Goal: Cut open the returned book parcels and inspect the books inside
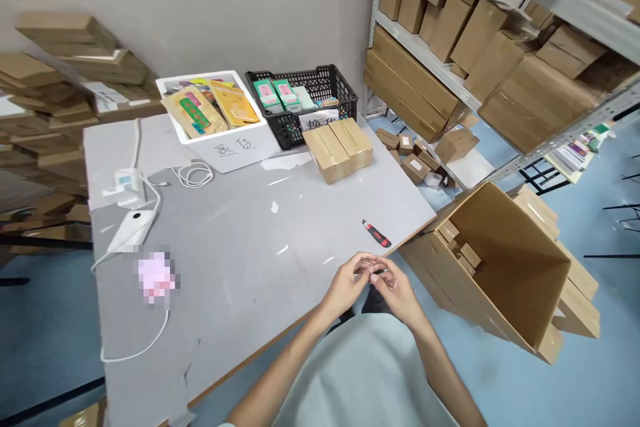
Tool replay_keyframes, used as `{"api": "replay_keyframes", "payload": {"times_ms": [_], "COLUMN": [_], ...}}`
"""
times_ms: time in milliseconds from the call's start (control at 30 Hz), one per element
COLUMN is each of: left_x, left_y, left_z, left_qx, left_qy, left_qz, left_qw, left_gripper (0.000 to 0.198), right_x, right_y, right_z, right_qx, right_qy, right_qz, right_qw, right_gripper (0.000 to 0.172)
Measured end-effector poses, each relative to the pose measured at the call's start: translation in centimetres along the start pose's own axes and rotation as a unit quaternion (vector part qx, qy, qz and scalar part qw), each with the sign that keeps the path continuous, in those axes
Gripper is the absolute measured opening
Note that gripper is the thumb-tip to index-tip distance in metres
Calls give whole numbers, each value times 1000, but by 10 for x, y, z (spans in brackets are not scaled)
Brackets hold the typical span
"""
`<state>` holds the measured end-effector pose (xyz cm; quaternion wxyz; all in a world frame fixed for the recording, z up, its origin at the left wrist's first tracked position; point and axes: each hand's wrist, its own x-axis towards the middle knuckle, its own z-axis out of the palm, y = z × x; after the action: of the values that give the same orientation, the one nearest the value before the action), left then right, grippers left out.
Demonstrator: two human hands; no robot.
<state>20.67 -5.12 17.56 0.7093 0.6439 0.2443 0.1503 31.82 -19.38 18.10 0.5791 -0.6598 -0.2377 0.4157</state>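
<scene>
My left hand (349, 283) and my right hand (395, 287) meet just off the near edge of the grey table (240, 247). Their fingers are curled and pinched together on something small and pale between them that I cannot make out. A red and black utility knife (376, 233) lies on the table a little beyond my hands. Two taped brown boxes (338, 149) stand side by side further back on the table.
A white foam box (220, 143) of coloured packets and a black crate (305, 103) sit at the back. A white charger and cables (131, 227) lie left. A large open carton (505, 273) leans by the table's right corner. Shelves (480, 47) hold brown boxes.
</scene>
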Motion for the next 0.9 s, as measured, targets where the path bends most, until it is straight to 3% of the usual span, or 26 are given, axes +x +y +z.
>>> {"api": "replay_keyframes", "payload": {"times_ms": [167, 333, 467, 567, 667, 733, 833, 900], "left_x": [76, 156, 250, 327, 383, 401, 400, 389], "left_y": [-13, -17, -24, -34, -45, -51, -62, -69], "left_z": [-19, -41, -72, -101, -124, -132, -129, -120], "left_qx": [22, 71, 116, 148, 178, 192, 209, 216], "left_qy": [83, 198, 262, 287, 297, 302, 299, 289], "left_qz": [-11, -28, -29, -39, -66, -75, -80, -84], "left_qw": [996, 977, 958, 946, 936, 931, 928, 929], "left_gripper": [36, 41, 50, 63, 73, 72, 69, 69], "right_x": [121, 274, 412, 492, 530, 537, 538, 540], "right_y": [5, -19, -51, -66, -62, -50, -29, -20], "right_z": [-15, -26, -26, -18, -8, -3, -1, -2], "right_qx": [-53, -181, -347, -453, -509, -522, -520, -511], "right_qy": [-62, -125, -105, -89, -113, -123, -101, -68], "right_qz": [1, -49, -123, -98, -55, -35, -30, -31], "right_qw": [997, 974, 924, 882, 852, 843, 848, 856], "right_gripper": [55, 55, 61, 71, 82, 93, 116, 122]}}
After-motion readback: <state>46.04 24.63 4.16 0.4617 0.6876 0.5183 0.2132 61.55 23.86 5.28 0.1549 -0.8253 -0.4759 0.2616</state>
